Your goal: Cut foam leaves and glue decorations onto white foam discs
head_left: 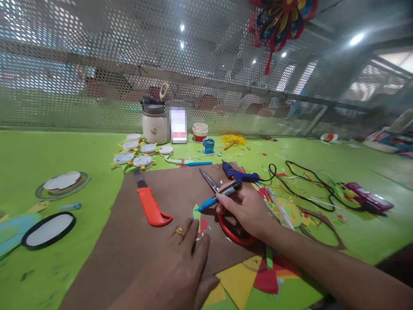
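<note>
My right hand (247, 211) is closed round a blue and black marker (219, 195), its tip touching a small green paper piece (196, 212) on the brown board (135, 241). The hand lies over the red handles of a pair of scissors (209, 180), whose blades point away. My left hand (180, 262), with a gold ring, rests flat on the board, fingers stretched towards a small red paper scrap (203, 225) and the green piece.
An orange-handled knife (149, 204) lies on the board to the left. A blue glue gun (238, 174) with a black cord, paper discs (142, 150), a jar (154, 122), cups and coloured paper scraps cover the green table (64, 150). A mesh screen stands behind.
</note>
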`<action>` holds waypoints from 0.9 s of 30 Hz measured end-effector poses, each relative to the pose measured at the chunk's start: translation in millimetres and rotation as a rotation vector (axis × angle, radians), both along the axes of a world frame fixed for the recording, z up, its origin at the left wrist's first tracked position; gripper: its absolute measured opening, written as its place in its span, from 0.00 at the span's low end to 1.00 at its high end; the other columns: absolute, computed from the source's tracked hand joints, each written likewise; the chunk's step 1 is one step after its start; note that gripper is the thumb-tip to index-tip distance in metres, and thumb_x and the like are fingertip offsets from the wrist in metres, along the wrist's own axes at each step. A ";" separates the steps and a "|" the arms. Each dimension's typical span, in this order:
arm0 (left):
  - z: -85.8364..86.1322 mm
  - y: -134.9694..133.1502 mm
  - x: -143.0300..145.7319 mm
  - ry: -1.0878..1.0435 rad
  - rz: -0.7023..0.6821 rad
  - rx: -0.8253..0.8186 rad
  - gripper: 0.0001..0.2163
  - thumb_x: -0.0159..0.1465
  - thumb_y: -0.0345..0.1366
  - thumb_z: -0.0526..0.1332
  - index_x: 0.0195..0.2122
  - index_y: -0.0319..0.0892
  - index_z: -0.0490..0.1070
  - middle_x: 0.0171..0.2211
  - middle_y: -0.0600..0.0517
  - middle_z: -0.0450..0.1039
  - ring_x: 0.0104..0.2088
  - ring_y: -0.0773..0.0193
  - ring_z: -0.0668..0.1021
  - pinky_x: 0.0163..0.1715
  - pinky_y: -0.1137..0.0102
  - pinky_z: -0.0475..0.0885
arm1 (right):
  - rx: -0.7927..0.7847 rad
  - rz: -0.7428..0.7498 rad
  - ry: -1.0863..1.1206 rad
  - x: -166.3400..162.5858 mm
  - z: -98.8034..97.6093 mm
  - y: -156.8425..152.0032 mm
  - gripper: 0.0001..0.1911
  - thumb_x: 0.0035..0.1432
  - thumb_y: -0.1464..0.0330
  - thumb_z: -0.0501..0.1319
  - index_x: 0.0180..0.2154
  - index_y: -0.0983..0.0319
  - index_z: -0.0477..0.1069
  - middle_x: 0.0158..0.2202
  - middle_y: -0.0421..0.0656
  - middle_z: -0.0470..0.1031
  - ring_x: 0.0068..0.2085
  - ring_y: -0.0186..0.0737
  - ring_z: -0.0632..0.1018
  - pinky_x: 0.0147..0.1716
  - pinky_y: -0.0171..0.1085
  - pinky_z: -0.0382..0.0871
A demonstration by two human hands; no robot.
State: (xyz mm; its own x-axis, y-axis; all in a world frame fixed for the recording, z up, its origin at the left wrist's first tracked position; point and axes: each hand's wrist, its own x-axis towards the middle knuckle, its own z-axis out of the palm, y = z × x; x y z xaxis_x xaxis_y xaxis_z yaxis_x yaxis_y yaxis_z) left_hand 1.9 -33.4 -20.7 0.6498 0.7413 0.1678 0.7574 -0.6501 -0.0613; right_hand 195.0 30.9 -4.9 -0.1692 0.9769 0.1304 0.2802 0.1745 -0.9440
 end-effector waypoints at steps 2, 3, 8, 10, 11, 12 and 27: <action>-0.7 0.2 0.1 -0.002 -0.007 0.011 0.23 0.63 0.46 0.58 0.55 0.39 0.71 0.55 0.35 0.71 0.56 0.40 0.72 0.49 0.51 0.73 | -0.002 0.006 0.004 0.3 -0.3 0.0 0.09 0.58 0.62 0.58 0.33 0.62 0.67 0.24 0.38 0.74 0.27 0.37 0.78 0.31 0.36 0.73; -1.3 0.3 0.2 -0.002 -0.009 0.018 0.23 0.63 0.46 0.58 0.55 0.39 0.71 0.55 0.35 0.71 0.56 0.40 0.72 0.49 0.51 0.73 | -0.002 0.006 0.003 0.3 -0.5 -0.1 0.09 0.59 0.62 0.58 0.33 0.62 0.67 0.24 0.39 0.74 0.28 0.37 0.78 0.31 0.36 0.73; -4.6 -0.1 -0.5 0.009 -0.006 0.048 0.23 0.63 0.47 0.58 0.55 0.40 0.71 0.55 0.36 0.71 0.55 0.40 0.73 0.48 0.51 0.74 | 0.000 -0.007 -0.014 -0.3 -0.5 -0.5 0.08 0.60 0.64 0.58 0.34 0.62 0.68 0.24 0.39 0.75 0.27 0.36 0.78 0.31 0.35 0.74; -4.8 -1.0 -1.4 0.007 -0.009 0.048 0.23 0.63 0.47 0.58 0.55 0.40 0.71 0.55 0.36 0.71 0.55 0.40 0.73 0.48 0.51 0.74 | 0.007 -0.006 -0.022 -0.2 -0.1 -0.5 0.08 0.60 0.64 0.57 0.33 0.63 0.68 0.24 0.39 0.75 0.27 0.36 0.78 0.31 0.35 0.73; -4.6 -1.5 -1.8 0.004 -0.010 0.044 0.23 0.63 0.47 0.58 0.54 0.40 0.71 0.55 0.36 0.71 0.55 0.40 0.73 0.48 0.50 0.74 | 0.013 -0.004 -0.029 0.0 0.0 -0.5 0.08 0.60 0.64 0.57 0.33 0.63 0.69 0.24 0.39 0.75 0.27 0.36 0.78 0.31 0.34 0.73; -4.5 -2.0 -2.2 0.001 -0.011 0.040 0.22 0.63 0.47 0.58 0.54 0.40 0.71 0.55 0.36 0.71 0.55 0.40 0.73 0.47 0.50 0.74 | 0.018 -0.002 -0.038 0.2 0.1 -0.4 0.08 0.61 0.65 0.57 0.33 0.63 0.69 0.24 0.39 0.75 0.27 0.36 0.78 0.31 0.34 0.73; -5.6 0.7 -0.9 0.015 -0.027 0.083 0.23 0.61 0.48 0.59 0.54 0.39 0.72 0.54 0.35 0.72 0.54 0.39 0.73 0.46 0.50 0.74 | 0.070 0.007 -0.057 1.0 -2.3 0.5 0.08 0.61 0.66 0.57 0.32 0.63 0.69 0.24 0.40 0.75 0.27 0.35 0.78 0.31 0.34 0.72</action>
